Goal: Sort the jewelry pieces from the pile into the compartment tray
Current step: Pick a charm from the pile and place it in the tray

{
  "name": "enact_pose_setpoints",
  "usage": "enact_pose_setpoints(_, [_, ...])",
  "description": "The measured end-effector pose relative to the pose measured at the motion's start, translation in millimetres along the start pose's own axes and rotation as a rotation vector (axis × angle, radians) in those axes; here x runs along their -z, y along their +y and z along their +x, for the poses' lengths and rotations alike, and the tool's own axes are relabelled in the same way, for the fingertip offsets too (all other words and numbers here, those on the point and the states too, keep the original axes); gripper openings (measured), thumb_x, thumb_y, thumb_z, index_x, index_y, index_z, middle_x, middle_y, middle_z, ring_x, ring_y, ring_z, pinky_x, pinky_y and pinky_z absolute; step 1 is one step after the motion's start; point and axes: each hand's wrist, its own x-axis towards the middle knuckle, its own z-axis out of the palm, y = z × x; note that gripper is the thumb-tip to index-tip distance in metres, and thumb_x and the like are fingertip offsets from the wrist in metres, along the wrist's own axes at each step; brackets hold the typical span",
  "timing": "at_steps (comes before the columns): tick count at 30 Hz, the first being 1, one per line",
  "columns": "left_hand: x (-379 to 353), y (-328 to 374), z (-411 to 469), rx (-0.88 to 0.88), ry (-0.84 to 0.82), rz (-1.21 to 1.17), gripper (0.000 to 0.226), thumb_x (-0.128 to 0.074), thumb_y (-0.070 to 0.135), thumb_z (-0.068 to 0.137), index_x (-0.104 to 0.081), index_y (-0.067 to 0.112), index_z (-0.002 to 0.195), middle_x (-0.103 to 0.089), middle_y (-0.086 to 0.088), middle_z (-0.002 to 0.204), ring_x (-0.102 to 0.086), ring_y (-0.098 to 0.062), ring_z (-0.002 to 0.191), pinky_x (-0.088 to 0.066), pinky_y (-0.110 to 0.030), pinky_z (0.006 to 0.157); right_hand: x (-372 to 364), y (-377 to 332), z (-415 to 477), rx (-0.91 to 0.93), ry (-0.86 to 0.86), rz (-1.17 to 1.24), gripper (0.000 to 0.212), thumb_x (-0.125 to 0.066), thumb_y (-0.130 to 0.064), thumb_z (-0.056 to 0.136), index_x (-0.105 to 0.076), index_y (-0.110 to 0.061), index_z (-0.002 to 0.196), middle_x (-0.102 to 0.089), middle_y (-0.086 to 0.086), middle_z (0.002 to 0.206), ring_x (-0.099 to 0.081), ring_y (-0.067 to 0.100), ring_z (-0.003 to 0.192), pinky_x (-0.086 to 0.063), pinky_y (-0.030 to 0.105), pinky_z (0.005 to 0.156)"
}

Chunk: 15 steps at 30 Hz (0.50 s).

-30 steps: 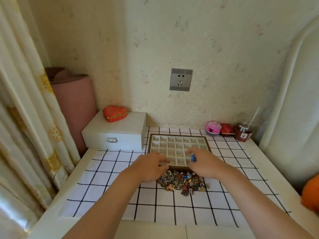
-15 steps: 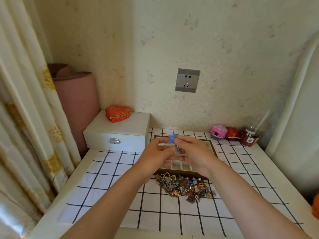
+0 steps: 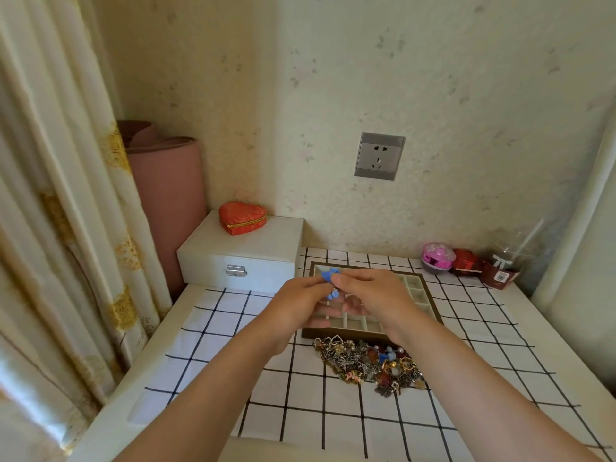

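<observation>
A pile of mixed jewelry [image 3: 368,361] lies on the checked cloth just in front of the compartment tray [image 3: 423,296], a brown-rimmed tray with several pale square cells. Both hands are raised above the tray's left half. My left hand [image 3: 298,300] and my right hand [image 3: 373,291] together pinch a small blue jewelry piece [image 3: 331,275]; a blue bead of it dangles between the fingertips. The hands hide much of the tray.
A white box with a metal clasp [image 3: 240,258] stands left of the tray, a red heart-shaped case [image 3: 242,217] on top. A pink round case [image 3: 437,257], a red box [image 3: 466,261] and a plastic cup [image 3: 503,265] stand by the wall at right. Curtain at left.
My right hand picked a blue piece from the pile area and lifted it over the tray. My left hand came up to join it, and both now hold the piece.
</observation>
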Motion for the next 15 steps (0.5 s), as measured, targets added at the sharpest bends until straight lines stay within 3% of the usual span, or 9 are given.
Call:
enact_pose_setpoints(4, [0.7,-3.3,2.7,-0.064,0.095,0.145,0.010,-0.061,0.023,0.097,-0.071,0.023,0.098,-0.075,0.002,0.093,-0.074,-0.012,0.076,-0.056,-0.021,0.064,2.4,3.7,3.2,0.129,0.074,-0.162,0.002,-0.076,-0.020,0.088,-0.077,-0.022,0.088,-0.075,-0.002,0.072,-0.061,0.008,0.054,-0.055,0.024,0.058])
enact_pose_setpoints(10, [1.8,-7.5,7.7,-0.064,0.073,0.310,0.007,-0.066,0.022,0.092,-0.072,0.025,0.089,-0.071,0.007,0.075,-0.065,-0.007,0.062,-0.050,-0.019,0.058,8.4,8.3,5.0,0.192,-0.017,-0.273,0.017,-0.074,-0.011,0.089,-0.076,-0.024,0.099,-0.074,0.000,0.083,-0.065,0.014,0.061,-0.062,0.032,0.065])
enact_pose_setpoints(15, [7.0,-6.0,14.0,0.035,0.161,0.168,0.008,-0.067,0.022,0.092,-0.071,0.016,0.096,-0.072,-0.004,0.085,-0.063,-0.008,0.059,-0.052,-0.018,0.055,3.7,9.4,10.4,0.312,0.007,-0.401,0.017,-0.077,-0.018,0.087,-0.079,-0.034,0.089,-0.075,-0.018,0.084,-0.065,0.005,0.070,-0.057,0.025,0.073])
